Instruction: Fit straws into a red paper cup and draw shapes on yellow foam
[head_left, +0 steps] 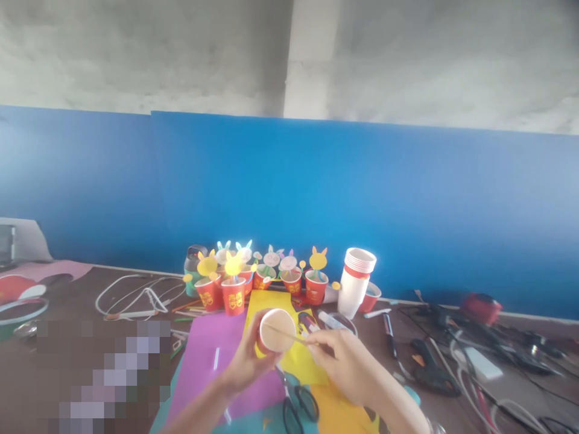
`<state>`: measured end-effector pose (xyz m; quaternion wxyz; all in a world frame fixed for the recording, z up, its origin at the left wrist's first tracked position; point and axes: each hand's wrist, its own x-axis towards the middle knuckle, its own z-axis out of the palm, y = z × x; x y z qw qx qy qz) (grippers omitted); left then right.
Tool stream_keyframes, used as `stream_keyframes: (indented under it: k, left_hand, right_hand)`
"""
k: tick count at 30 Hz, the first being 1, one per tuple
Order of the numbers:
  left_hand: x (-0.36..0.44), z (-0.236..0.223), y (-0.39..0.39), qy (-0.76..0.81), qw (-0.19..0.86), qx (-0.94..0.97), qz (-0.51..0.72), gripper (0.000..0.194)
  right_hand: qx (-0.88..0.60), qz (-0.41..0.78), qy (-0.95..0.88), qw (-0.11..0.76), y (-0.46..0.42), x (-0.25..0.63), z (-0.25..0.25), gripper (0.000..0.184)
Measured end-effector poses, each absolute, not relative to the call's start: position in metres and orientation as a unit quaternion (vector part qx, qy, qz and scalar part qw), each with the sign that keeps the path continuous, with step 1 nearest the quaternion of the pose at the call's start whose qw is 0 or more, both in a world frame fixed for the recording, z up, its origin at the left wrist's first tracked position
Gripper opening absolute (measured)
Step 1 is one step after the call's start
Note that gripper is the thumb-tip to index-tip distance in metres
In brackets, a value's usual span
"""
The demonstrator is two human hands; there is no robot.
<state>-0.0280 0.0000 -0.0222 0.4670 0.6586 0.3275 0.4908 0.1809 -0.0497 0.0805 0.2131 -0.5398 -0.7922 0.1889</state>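
left hand (249, 355): bare | left forearm (203, 399): bare | right hand (340, 360): bare | right forearm (392, 390): bare, silvery band (436, 428)

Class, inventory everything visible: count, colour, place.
Held cup: 1, pale end showing, centre
Stick: 1, tan, over the cup
Decorated cups: at least 6, red, behind sheets
Animal faces: several, yellow and pale, above cups
Cup stack: 1, mainly white, right of centre
Sheets: at least 4, purple, yellow, orange, teal, front
Scissors: 1, black-handled, on sheets
Flask: 1, greenish, behind left cups
Pistol-shaped tool: 1, black, right
Cables: several, white and black, both sides
Clutter: uncountable, mixed, right
Partition: 1, blue, behind
Wall: 1, grey, top
Table: 1, brown, below
Left grip: 1, bare, around cup
Right grip: 1, bare, holding stick
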Motion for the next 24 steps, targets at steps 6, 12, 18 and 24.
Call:
stream_keyframes:
  k: [6,12,18,24]
  left_hand:
    - [-0.0282,-0.0201,-0.0023,0.343,0.506,0.631,0.477,0.066]
    - [-0.028,-0.0211,-0.0022,0.342,0.511,0.623,0.484,0.067]
    - [-0.0278,-0.0204,-0.0045,0.356,0.525,0.614,0.47,0.068]
    - [-0.0286,-0.0209,-0.0033,0.354,0.49,0.633,0.484,0.065]
  right_hand:
    - [-0.525,0.2,-0.797,0.222,-0.0486,0.182,0.0755,0.031]
    - [-0.526,0.201,-0.795,0.227,-0.0482,0.1834,0.0752,0.031]
    - [-0.535,0.193,-0.791,0.226,-0.0491,0.1772,0.0732,0.032]
    - [-0.549,0.19,-0.787,0.207,-0.0489,0.174,0.0714,0.031]
